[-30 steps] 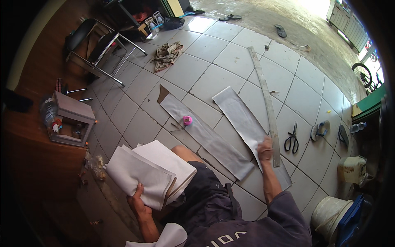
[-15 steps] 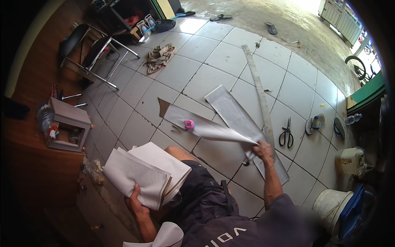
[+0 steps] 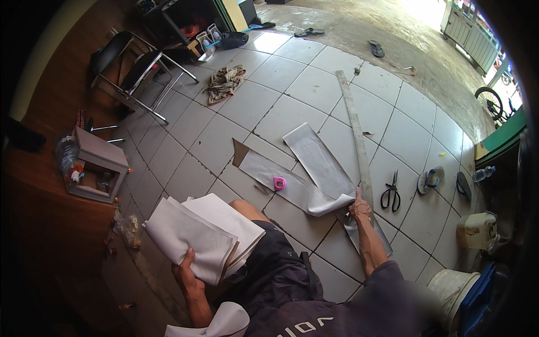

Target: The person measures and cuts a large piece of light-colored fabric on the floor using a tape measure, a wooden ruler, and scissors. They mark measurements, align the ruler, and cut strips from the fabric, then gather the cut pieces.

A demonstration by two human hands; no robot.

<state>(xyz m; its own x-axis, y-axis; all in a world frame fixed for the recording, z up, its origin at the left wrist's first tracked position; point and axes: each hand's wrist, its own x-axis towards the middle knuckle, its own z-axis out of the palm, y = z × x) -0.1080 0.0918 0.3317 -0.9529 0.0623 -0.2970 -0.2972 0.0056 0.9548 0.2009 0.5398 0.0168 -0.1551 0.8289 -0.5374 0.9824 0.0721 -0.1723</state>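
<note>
My left hand (image 3: pixel 190 274) grips the edge of a folded stack of whitish-grey sheets (image 3: pixel 193 238) resting by my lap, thumb on top. My right hand (image 3: pixel 361 209) is closed on the near end of a long silvery-grey strip (image 3: pixel 261 169) on the floor. That strip runs left to a brown-ended tip and curls up into a fold beside the hand. A second grey strip (image 3: pixel 317 154) lies crossing under it. On the first strip sits a small pink case (image 3: pixel 279 183), possibly a tape measure. Black-handled scissors (image 3: pixel 391 197) lie right of my right hand.
A long flat straightedge (image 3: pixel 353 118) lies beyond my right hand. A crumpled cloth (image 3: pixel 224 84), a chair (image 3: pixel 140 70) and a small box stand (image 3: pixel 101 165) are to the left. On the right are sandals (image 3: pixel 429 180), a jerrycan (image 3: pixel 477 231) and a white bucket (image 3: pixel 452 289).
The held strip has slid a little right with the pink case on it. Its near end, stretched and twisted before, now sags into a broad curl. The left hand keeps its hold.
</note>
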